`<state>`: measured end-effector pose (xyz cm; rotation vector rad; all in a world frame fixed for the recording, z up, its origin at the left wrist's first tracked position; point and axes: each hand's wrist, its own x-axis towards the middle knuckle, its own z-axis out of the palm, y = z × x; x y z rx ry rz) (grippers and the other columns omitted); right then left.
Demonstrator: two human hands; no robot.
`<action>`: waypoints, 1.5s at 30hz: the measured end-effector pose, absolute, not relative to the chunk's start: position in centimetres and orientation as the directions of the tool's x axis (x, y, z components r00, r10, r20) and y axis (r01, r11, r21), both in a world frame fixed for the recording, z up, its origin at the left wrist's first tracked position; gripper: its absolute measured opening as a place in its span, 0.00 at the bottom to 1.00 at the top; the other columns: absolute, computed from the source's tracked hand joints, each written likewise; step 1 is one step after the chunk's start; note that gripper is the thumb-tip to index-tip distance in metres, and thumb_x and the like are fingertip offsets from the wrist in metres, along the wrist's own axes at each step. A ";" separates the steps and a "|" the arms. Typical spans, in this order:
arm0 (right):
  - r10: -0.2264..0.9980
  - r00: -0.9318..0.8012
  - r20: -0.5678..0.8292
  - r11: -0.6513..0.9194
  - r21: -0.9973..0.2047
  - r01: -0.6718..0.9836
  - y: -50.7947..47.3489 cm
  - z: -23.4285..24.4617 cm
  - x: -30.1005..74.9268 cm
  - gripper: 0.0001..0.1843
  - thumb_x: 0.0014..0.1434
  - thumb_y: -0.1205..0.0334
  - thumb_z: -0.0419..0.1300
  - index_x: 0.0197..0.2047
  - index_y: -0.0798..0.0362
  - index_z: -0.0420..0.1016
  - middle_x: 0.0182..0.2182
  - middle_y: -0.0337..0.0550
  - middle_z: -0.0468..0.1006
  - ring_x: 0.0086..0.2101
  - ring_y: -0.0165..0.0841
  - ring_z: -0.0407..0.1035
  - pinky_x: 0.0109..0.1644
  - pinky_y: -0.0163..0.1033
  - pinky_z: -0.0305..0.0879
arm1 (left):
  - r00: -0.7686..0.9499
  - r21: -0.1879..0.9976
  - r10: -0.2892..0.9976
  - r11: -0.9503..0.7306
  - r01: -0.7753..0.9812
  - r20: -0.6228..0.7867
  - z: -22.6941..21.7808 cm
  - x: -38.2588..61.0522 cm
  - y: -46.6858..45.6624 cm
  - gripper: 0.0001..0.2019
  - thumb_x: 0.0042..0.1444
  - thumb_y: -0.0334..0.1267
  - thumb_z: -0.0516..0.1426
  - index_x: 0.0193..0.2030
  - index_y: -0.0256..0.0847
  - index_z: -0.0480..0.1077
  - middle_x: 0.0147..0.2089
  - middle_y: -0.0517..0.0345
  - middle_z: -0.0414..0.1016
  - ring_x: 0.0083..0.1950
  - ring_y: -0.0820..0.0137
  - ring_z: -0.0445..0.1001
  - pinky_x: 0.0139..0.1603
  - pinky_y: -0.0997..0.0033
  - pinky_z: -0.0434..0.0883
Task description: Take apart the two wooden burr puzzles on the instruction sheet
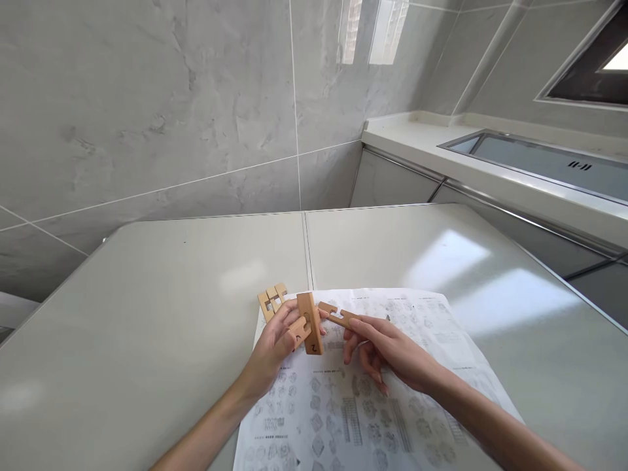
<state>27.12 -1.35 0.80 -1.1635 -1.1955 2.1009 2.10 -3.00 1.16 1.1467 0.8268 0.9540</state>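
My grips, both closed
Left hand (277,335) clasps wooden blocks (313,332); right hand (385,343) pinches notched stick (345,320) by its end, perhaps keeping notch clear.

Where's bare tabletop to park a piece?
The tabletop is bare left of the left arm, and between the printed sheet's far edge and the grey wall. Crowded: the sheet's far end, with left hand, right hand, block marked 2 and slotted pieces.
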 end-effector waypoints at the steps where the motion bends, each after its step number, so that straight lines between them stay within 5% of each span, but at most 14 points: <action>1: 0.697 -0.551 -0.459 -0.543 -0.839 0.012 -1.3 0.8 27.1 0.26 0.70 0.37 0.59 0.46 0.54 0.77 0.34 0.44 0.83 0.16 0.24 0.64 0.14 0.31 0.63 | 0.378 0.973 0.924 0.132 -0.188 -0.052 1.1 2.1 -3.0 0.41 0.56 0.72 0.61 0.66 0.44 0.67 0.64 0.41 0.74 0.61 0.51 0.76 0.61 0.55 0.72; 15: 0.323 -0.828 -0.458 -0.825 -0.565 -0.009 -0.7 -0.2 28.0 0.23 0.72 0.43 0.58 0.51 0.58 0.72 0.37 0.50 0.85 0.16 0.24 0.64 0.10 0.28 0.57 | 0.358 0.964 0.933 0.127 -0.235 -0.036 1.3 2.4 -3.0 0.40 0.57 0.71 0.61 0.65 0.43 0.69 0.60 0.41 0.77 0.60 0.51 0.76 0.63 0.53 0.71; 20: 0.294 -0.833 -0.469 -0.781 -0.620 0.073 -0.8 0.3 28.1 0.23 0.73 0.43 0.56 0.48 0.58 0.73 0.36 0.50 0.85 0.15 0.24 0.61 0.11 0.29 0.58 | 0.358 0.964 0.933 0.134 -0.230 -0.044 1.1 2.4 -3.0 0.40 0.58 0.70 0.61 0.66 0.43 0.68 0.62 0.40 0.76 0.66 0.48 0.72 0.62 0.53 0.71; 23: 0.494 -0.757 -0.428 -0.572 -0.815 0.087 -1.4 0.9 27.6 0.21 0.72 0.42 0.58 0.40 0.54 0.71 0.31 0.43 0.81 0.15 0.23 0.61 0.14 0.30 0.58 | 0.369 0.965 0.928 0.134 -0.224 -0.043 1.1 2.3 -3.0 0.40 0.58 0.70 0.61 0.66 0.41 0.67 0.62 0.38 0.75 0.66 0.47 0.72 0.63 0.52 0.71; 26: 0.850 -0.515 -0.111 -0.053 -0.991 0.125 -2.2 0.8 27.2 0.13 0.72 0.51 0.61 0.41 0.52 0.72 0.29 0.37 0.76 0.21 0.25 0.64 0.23 0.32 0.62 | 0.389 0.968 0.920 0.138 -0.210 -0.046 1.2 2.4 -3.2 0.39 0.59 0.70 0.60 0.67 0.43 0.66 0.65 0.38 0.73 0.67 0.47 0.72 0.64 0.52 0.71; 28: 0.882 -0.419 0.214 0.306 -0.937 0.167 -2.7 0.3 26.9 0.05 0.71 0.59 0.62 0.47 0.50 0.73 0.32 0.37 0.75 0.25 0.26 0.66 0.29 0.34 0.66 | 0.394 0.975 0.918 0.131 -0.177 -0.052 1.3 2.6 -3.3 0.39 0.58 0.69 0.61 0.67 0.44 0.65 0.68 0.39 0.71 0.69 0.47 0.70 0.65 0.52 0.71; 31: 0.754 -0.451 0.477 0.607 -0.768 0.202 -3.4 -0.6 26.8 0.17 0.70 0.66 0.61 0.60 0.46 0.71 0.40 0.40 0.76 0.25 0.25 0.65 0.30 0.35 0.67 | 0.394 0.989 0.918 0.097 -0.115 -0.044 1.4 3.0 -3.8 0.41 0.56 0.69 0.63 0.68 0.46 0.63 0.70 0.39 0.69 0.71 0.46 0.67 0.69 0.49 0.67; 35: 0.682 -0.480 0.552 0.724 -0.600 0.340 -4.0 -1.4 26.5 0.24 0.71 0.64 0.62 0.68 0.45 0.66 0.37 0.39 0.75 0.27 0.28 0.67 0.29 0.35 0.64 | 0.408 0.998 0.911 0.065 -0.018 -0.052 1.2 3.6 -4.7 0.48 0.50 0.67 0.69 0.72 0.49 0.58 0.71 0.39 0.67 0.74 0.45 0.64 0.75 0.44 0.60; 45: 0.726 -0.407 0.554 0.687 -0.561 0.462 -4.2 -1.1 25.7 0.21 0.70 0.61 0.62 0.65 0.45 0.69 0.34 0.37 0.73 0.27 0.28 0.68 0.27 0.34 0.62 | 0.408 0.998 0.910 0.058 0.039 -0.069 1.5 4.1 -4.9 0.47 0.48 0.65 0.71 0.68 0.48 0.58 0.66 0.40 0.72 0.66 0.47 0.73 0.68 0.46 0.67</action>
